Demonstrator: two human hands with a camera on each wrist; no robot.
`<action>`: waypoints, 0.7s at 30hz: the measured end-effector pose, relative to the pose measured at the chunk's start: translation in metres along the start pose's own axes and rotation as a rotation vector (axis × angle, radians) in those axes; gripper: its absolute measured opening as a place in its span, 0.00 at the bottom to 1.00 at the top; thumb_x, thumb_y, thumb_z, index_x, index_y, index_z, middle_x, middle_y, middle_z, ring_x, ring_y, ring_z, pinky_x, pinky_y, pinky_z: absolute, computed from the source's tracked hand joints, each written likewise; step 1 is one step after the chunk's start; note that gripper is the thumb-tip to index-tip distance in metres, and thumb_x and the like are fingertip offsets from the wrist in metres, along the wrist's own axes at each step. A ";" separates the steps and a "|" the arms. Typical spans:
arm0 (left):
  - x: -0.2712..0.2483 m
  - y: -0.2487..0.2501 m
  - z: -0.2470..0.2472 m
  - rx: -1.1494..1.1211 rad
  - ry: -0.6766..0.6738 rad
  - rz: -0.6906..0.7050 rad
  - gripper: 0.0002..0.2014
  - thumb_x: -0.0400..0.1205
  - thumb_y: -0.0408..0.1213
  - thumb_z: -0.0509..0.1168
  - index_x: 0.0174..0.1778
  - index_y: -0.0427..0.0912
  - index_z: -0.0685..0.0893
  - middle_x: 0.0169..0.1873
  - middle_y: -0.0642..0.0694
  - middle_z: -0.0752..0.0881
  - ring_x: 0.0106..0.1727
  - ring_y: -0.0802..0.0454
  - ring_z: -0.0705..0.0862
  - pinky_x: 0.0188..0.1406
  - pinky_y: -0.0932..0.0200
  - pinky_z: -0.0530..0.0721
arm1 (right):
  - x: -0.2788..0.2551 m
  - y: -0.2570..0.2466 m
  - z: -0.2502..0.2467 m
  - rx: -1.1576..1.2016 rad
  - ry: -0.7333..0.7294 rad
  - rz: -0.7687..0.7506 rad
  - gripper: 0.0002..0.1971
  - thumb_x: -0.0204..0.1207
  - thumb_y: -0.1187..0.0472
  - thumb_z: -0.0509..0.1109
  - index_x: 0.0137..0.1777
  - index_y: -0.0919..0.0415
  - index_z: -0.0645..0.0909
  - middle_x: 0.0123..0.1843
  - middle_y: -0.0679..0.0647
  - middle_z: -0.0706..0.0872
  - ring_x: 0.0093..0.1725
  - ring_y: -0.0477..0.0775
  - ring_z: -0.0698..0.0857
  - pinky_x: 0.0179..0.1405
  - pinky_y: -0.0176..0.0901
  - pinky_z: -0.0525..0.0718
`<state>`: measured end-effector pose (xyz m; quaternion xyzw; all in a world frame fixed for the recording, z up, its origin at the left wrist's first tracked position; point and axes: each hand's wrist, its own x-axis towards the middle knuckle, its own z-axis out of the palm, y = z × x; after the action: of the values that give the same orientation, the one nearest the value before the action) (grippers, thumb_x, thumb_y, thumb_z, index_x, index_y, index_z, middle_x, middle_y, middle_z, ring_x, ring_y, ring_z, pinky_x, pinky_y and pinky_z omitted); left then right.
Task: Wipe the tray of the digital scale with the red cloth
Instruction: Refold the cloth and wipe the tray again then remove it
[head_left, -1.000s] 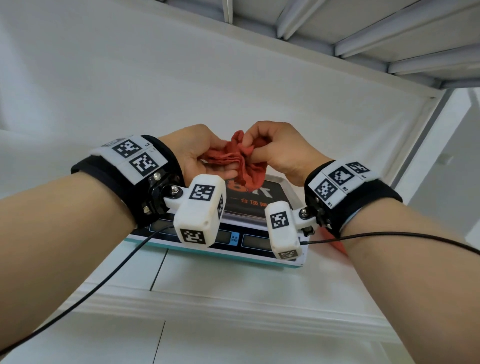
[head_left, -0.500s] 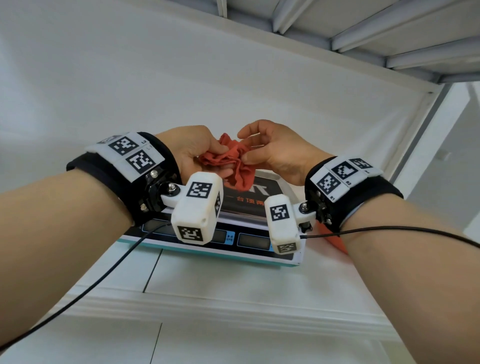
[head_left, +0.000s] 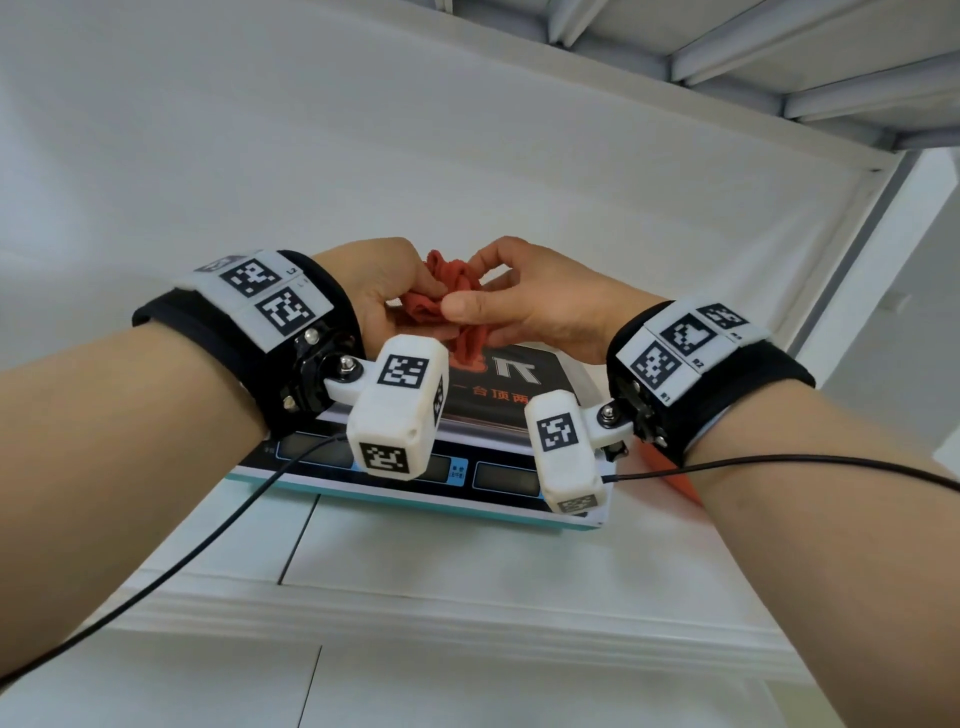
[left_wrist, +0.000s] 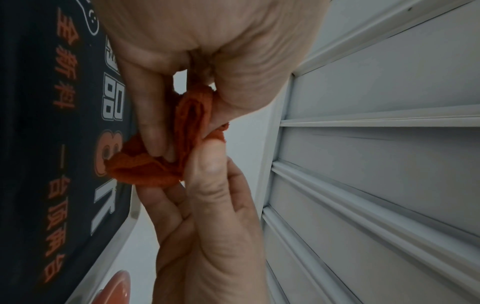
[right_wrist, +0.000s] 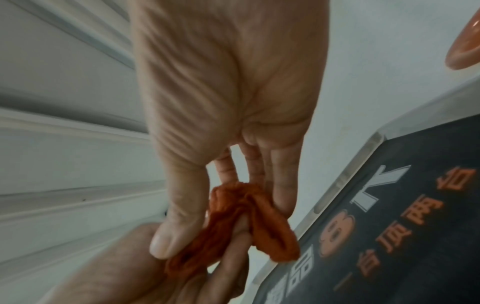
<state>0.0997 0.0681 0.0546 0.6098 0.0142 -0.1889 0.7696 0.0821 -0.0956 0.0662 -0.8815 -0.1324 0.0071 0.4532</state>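
Now your left hand (head_left: 375, 291) and right hand (head_left: 540, 306) both pinch bunched red terry cloth (head_left: 447, 306), held above dark printed tray (head_left: 511, 382) of teal-edged digital scale (head_left: 426, 486).

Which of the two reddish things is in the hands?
The crumpled cloth, pinched by the left hand and right hand above the tray. The other, a smooth orange object, lies beside the scale.
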 end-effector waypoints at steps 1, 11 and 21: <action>-0.001 -0.001 0.001 -0.005 -0.008 0.007 0.08 0.81 0.21 0.61 0.44 0.34 0.84 0.34 0.39 0.89 0.29 0.43 0.90 0.29 0.44 0.89 | 0.001 0.000 0.002 -0.038 0.007 -0.001 0.30 0.68 0.55 0.84 0.66 0.61 0.75 0.53 0.59 0.90 0.45 0.54 0.94 0.46 0.44 0.92; -0.004 0.006 -0.002 0.115 -0.130 -0.100 0.17 0.85 0.42 0.58 0.64 0.36 0.81 0.55 0.31 0.87 0.40 0.29 0.90 0.26 0.38 0.86 | 0.004 0.006 0.003 -0.093 0.119 0.049 0.20 0.73 0.68 0.76 0.63 0.58 0.79 0.51 0.63 0.88 0.41 0.63 0.94 0.39 0.58 0.94; 0.014 0.025 -0.037 0.184 -0.036 -0.174 0.25 0.86 0.50 0.55 0.73 0.36 0.73 0.71 0.22 0.72 0.71 0.23 0.71 0.67 0.29 0.71 | 0.013 0.008 -0.038 -0.144 0.320 0.323 0.14 0.76 0.82 0.64 0.40 0.64 0.82 0.39 0.63 0.92 0.34 0.57 0.91 0.42 0.55 0.93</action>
<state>0.1278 0.1042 0.0652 0.6709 0.0359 -0.2663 0.6912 0.1012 -0.1274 0.0835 -0.9111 0.0838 -0.0697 0.3974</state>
